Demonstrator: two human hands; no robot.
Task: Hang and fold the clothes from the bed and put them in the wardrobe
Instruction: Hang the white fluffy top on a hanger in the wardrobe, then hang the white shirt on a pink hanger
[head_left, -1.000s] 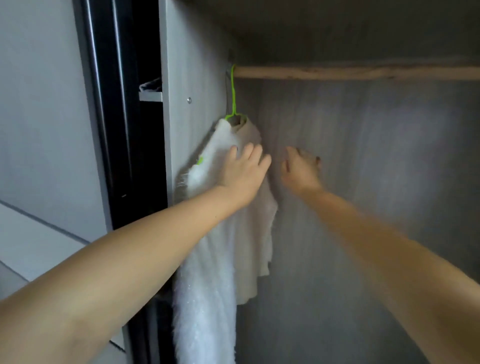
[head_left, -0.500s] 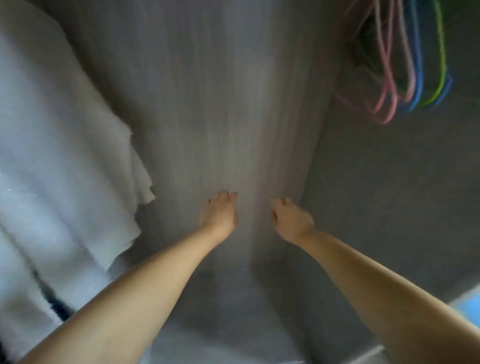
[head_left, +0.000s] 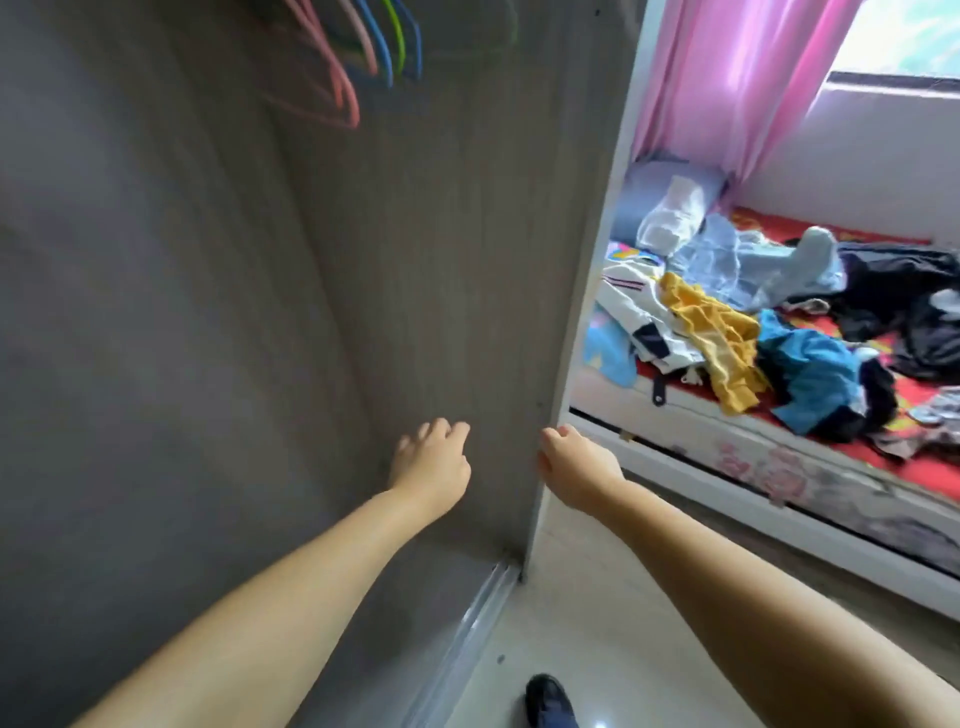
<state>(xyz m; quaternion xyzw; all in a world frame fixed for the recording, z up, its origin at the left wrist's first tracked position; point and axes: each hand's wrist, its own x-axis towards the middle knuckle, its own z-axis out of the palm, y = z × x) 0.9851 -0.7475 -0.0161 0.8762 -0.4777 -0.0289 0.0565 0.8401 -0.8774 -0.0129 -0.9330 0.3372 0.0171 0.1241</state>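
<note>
Both arms reach out at the open wardrobe (head_left: 426, 270). The left hand (head_left: 431, 462) hangs inside it, fingers loosely curled, holding nothing. The right hand (head_left: 576, 467) sits at the front edge of the wardrobe's side panel (head_left: 587, 291), fingers loosely bent and empty; whether it touches is unclear. Empty coloured hangers (head_left: 363, 57) hang at the top. That panel stands between the hands and the bed (head_left: 737, 457), where the clothes (head_left: 727, 332) lie heaped near its front edge, under a pink curtain (head_left: 727, 78).
</note>
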